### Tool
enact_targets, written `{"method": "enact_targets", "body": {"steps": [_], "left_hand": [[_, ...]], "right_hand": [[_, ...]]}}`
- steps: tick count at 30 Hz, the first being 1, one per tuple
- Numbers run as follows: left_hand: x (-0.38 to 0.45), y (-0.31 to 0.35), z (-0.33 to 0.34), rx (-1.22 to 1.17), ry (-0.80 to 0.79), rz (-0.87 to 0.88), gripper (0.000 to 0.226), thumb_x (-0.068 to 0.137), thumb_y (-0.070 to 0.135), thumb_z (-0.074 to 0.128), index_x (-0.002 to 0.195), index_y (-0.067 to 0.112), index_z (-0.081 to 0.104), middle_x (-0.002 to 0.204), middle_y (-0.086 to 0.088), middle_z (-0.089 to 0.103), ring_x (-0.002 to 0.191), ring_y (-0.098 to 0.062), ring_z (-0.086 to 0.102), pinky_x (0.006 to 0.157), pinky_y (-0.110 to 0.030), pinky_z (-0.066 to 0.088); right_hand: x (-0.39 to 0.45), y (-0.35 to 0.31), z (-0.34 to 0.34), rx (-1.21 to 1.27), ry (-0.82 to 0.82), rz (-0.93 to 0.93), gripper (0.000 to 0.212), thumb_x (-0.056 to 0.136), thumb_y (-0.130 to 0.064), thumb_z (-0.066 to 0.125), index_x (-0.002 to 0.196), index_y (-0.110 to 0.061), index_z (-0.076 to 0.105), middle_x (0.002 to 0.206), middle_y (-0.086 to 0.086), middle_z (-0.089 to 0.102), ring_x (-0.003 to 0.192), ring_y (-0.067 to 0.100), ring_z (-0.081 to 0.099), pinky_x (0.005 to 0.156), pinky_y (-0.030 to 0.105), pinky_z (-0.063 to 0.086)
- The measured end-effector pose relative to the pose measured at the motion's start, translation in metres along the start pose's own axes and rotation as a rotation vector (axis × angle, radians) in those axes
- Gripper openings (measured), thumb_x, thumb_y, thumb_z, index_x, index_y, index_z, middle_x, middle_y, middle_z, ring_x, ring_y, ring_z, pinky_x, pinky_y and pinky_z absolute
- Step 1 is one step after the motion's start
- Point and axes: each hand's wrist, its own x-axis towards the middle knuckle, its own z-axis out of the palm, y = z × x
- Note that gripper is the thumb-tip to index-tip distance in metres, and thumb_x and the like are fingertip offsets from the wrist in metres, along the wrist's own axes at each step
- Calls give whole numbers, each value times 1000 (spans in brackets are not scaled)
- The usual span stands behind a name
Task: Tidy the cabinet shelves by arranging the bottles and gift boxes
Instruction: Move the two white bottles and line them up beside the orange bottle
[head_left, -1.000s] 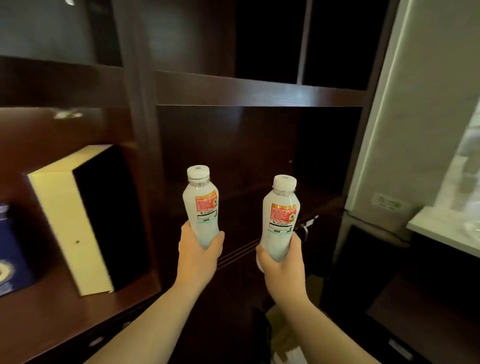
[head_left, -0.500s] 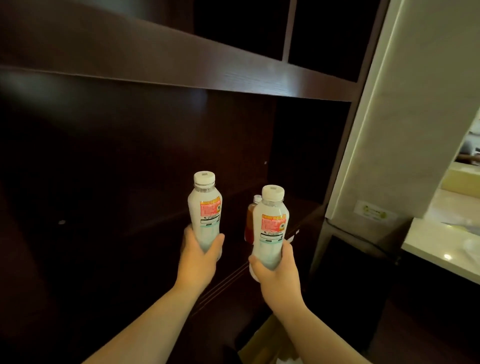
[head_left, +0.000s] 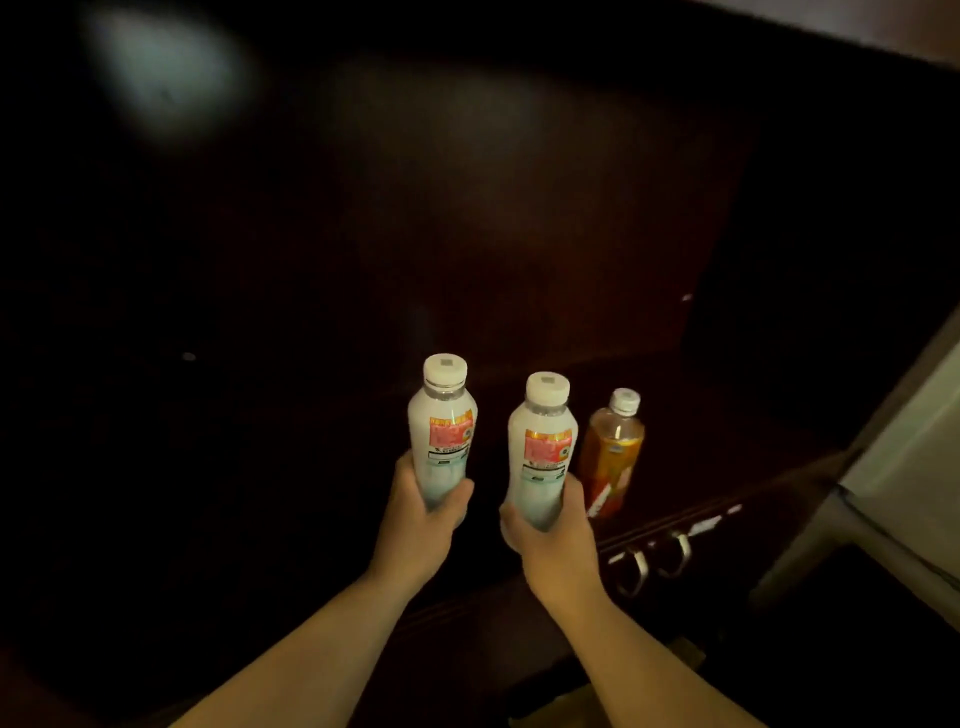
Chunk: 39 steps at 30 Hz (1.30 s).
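Observation:
I hold two identical pale white bottles with white caps and red-orange labels, both upright. My left hand (head_left: 421, 525) grips the lower part of the left bottle (head_left: 442, 431). My right hand (head_left: 550, 540) grips the lower part of the right bottle (head_left: 543, 441). An orange drink bottle (head_left: 613, 452) with a white cap stands on the dark cabinet shelf (head_left: 727, 457), just right of and behind the right bottle. Both held bottles hover in front of this shelf compartment.
The dark wooden back panel (head_left: 467, 208) of the compartment fills most of the view. Two metal ring handles (head_left: 654, 561) hang on the cabinet front below the shelf edge. A pale wall edge (head_left: 914, 467) rises at the right.
The view has swung right and closer into the dark compartment. The upper shelf board has left the view. The orange bottle, partly hidden behind the right bottle before, now shows fully to its right.

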Motion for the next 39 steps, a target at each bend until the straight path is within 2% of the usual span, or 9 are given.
{"method": "enact_targets", "body": {"steps": [5, 10, 15, 20, 24, 27, 30, 34, 39], "left_hand": [[3, -25, 7, 24, 127, -35, 51, 89, 28, 73, 129, 34, 42, 114, 8, 62, 96, 8, 62, 67, -14, 51], [4, -43, 15, 46, 169, -56, 53, 88, 32, 73, 129, 38, 40, 118, 8, 61, 99, 7, 61, 76, -20, 50], [4, -52, 19, 120, 185, -25, 53, 86, 38, 73, 128, 41, 40, 118, 11, 61, 101, 7, 61, 76, -16, 50], [2, -56, 16, 120, 199, -28, 56, 86, 40, 73, 131, 41, 40, 123, 13, 61, 112, -5, 60, 89, -34, 51], [1, -54, 16, 129, 204, -33, 55, 87, 40, 73, 131, 44, 39, 123, 15, 61, 112, -5, 60, 90, -33, 51], [0, -54, 16, 131, 205, -38, 57, 83, 48, 72, 130, 47, 38, 123, 16, 61, 112, -5, 59, 89, -33, 50], [-1, -54, 16, 139, 205, -36, 60, 79, 54, 70, 129, 47, 39, 123, 17, 60, 112, -4, 59, 89, -34, 50], [0, -54, 16, 152, 214, -37, 57, 80, 52, 71, 126, 50, 39, 120, 18, 61, 109, -3, 60, 87, -32, 51], [-1, -53, 16, 162, 203, -36, 55, 85, 45, 72, 129, 47, 38, 122, 17, 60, 110, -4, 59, 84, -29, 49]], "right_hand": [[34, 30, 7, 9, -143, -3, 57, 80, -33, 80, 120, -50, 43, 110, -21, 64, 99, -11, 60, 69, 10, 51], [53, 52, 10, 10, -182, -19, 61, 80, -30, 80, 126, -44, 42, 112, -20, 62, 99, -15, 57, 69, 4, 47], [64, 66, 6, 24, -200, -46, 63, 79, -32, 81, 126, -45, 41, 112, -23, 61, 101, -17, 56, 70, 3, 46], [68, 70, 4, 35, -245, -62, 75, 75, -35, 84, 130, -49, 34, 116, -26, 56, 106, -13, 54, 76, 9, 46], [69, 73, -1, 47, -308, -49, 85, 77, -33, 80, 142, -48, 27, 119, -30, 53, 105, -20, 52, 73, 6, 47], [69, 71, 2, 28, -274, -82, 86, 75, -32, 83, 143, -40, 32, 126, -21, 52, 112, -6, 53, 91, 22, 49], [66, 68, 6, 34, -255, -98, 94, 65, -40, 88, 142, -35, 34, 132, -9, 47, 118, 5, 51, 95, 31, 49], [65, 71, 2, 73, -308, -69, 93, 72, -34, 84, 144, -45, 27, 129, -18, 54, 116, 2, 56, 96, 36, 53], [64, 69, 7, -6, -223, -99, 104, 63, -45, 89, 147, -34, 28, 137, -11, 42, 122, 5, 45, 91, 25, 44]]}}
